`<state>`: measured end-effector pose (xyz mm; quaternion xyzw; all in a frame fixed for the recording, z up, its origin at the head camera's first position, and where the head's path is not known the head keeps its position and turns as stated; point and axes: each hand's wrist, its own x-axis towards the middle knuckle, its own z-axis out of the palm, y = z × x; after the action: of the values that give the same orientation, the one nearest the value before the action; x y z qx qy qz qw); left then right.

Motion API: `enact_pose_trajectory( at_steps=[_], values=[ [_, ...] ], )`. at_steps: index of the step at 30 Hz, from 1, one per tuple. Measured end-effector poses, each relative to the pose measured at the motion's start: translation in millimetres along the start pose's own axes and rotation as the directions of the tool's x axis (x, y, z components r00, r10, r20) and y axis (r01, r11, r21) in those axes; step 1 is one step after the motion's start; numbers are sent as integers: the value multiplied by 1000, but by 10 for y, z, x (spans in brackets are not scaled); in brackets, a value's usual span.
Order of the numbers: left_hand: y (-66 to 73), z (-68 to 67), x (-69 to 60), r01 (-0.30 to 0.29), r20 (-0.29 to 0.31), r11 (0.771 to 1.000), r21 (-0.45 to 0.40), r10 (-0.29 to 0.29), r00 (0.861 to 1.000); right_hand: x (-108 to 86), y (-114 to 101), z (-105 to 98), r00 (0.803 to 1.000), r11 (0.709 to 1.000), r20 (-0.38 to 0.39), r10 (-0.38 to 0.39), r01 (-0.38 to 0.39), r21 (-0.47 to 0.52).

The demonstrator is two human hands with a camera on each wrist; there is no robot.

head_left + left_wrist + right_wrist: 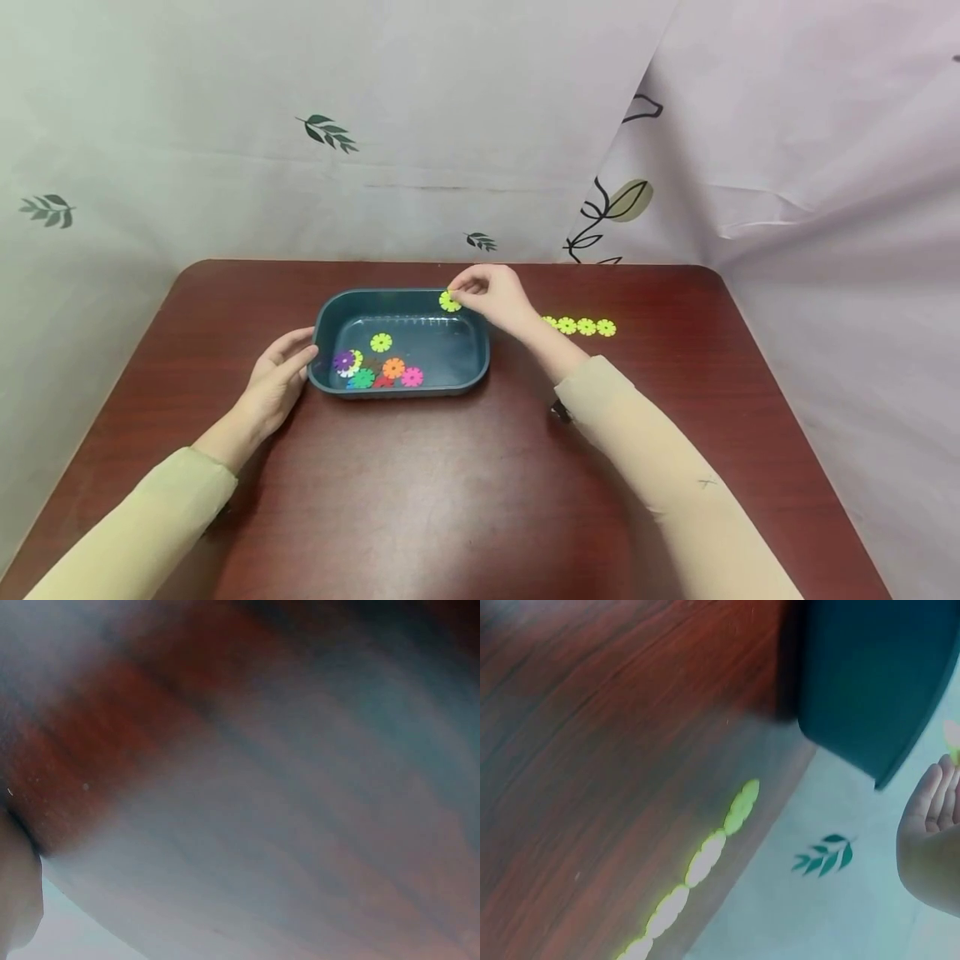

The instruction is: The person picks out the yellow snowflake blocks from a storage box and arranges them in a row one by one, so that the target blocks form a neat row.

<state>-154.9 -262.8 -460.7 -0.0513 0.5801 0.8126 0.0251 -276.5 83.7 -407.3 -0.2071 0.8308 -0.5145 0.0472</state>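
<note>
A dark teal plastic tray [408, 393] stands on the table. My left hand [276, 379] grips its left end, thumb at the rim. Above the tray's far right rim, my right hand [495, 296] pinches a yellow snowflake disc [449, 301] between thumb and fingers. Inside the tray lie another yellow disc [381, 342], an orange disc [393, 367], a pink disc [412, 377], a green disc [363, 378], a purple disc [343, 360] and others partly covered. The left wrist view is too blurred to show the grip.
On the reddish-brown table [420, 483], a row of several yellow discs [586, 327] lies right of the tray, partly hidden behind my right wrist. The right wrist view shows this row [705, 859] too. A pale leaf-patterned cloth [450, 125] hangs behind the table.
</note>
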Motion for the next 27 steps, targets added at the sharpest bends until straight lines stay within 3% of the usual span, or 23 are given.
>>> enact_pose_trajectory(
  at_steps=[11,20,27],
  values=[
    [-6,-28,4,-12,9,1000,-17,12,1000,-122,180,-424,994,998,-96,55,-52,32],
    [2,-10,-6,-9,-8,1000,-20,9,1000,-305,415,-758,973,987,-176,151,-138,83],
    [1,-17,-2,-9,-14,1000,-16,9,1000,-445,596,-981,960,985,-220,171,-160,65]
  ],
)
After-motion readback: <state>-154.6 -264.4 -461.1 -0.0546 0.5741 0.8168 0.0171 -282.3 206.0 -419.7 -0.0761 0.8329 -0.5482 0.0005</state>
